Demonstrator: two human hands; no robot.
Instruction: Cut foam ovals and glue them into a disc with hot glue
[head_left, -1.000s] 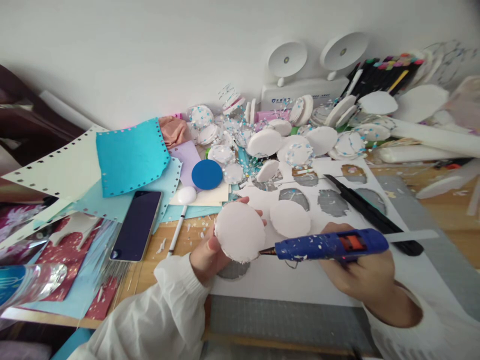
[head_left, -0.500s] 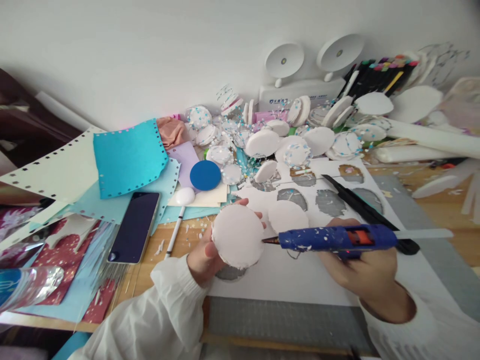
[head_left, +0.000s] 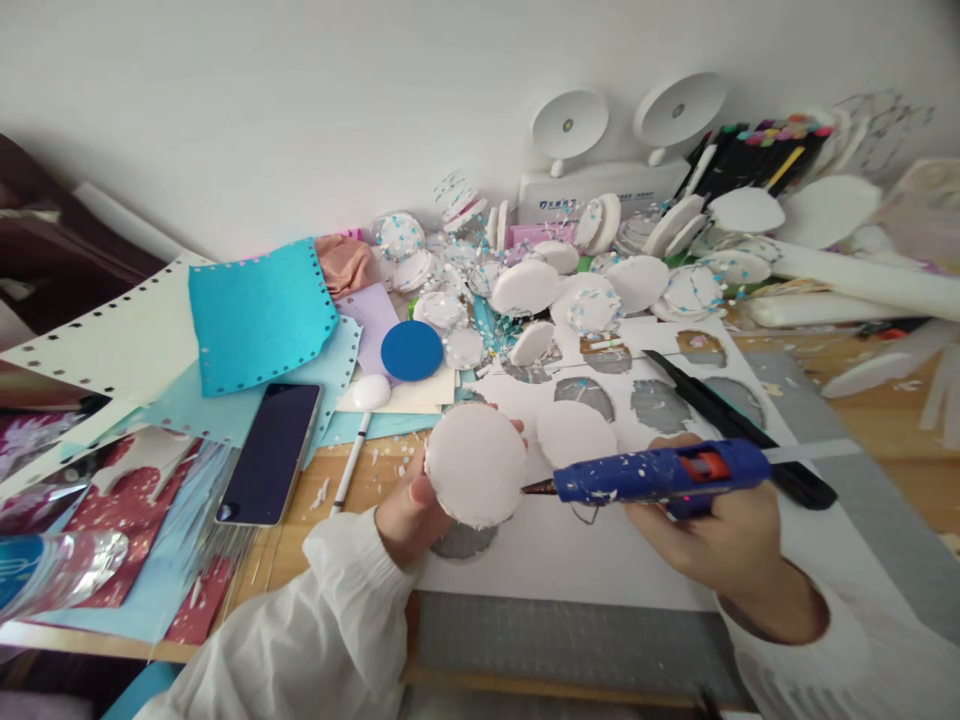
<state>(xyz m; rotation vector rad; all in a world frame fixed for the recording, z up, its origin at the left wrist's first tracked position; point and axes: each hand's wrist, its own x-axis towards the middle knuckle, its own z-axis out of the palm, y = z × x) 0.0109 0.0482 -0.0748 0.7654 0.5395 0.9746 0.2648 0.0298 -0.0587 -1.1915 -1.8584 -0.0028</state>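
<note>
My left hand point(head_left: 409, 505) is closed on a round white foam disc point(head_left: 476, 465) with a rough edge, its face turned up to me. In my right hand point(head_left: 720, 545) is a blue hot glue gun point(head_left: 637, 475), white-flecked, with a glue stick point(head_left: 821, 452) out of its back end. The dark nozzle points left and meets the disc's right edge, or lies just beside it. Beneath both hands spreads a white foam sheet point(head_left: 555, 565) with several round holes cut in it. Another white disc point(head_left: 576, 432) lies on the sheet behind the nozzle.
A black craft knife point(head_left: 705, 405) lies beyond my right hand. White discs, some wound with blue-beaded wire point(head_left: 592, 303), are heaped at the back before a twin-headed lamp point(head_left: 604, 185). On the left are a phone point(head_left: 270, 455), a blue disc point(head_left: 412, 351), a white-headed stick point(head_left: 352, 460) and punched paper point(head_left: 262, 315).
The glue gun has tilted slightly, its back end rising and shifting left. Its nozzle sits a little lower along the disc's edge, and the disc has turned or tipped slightly.
</note>
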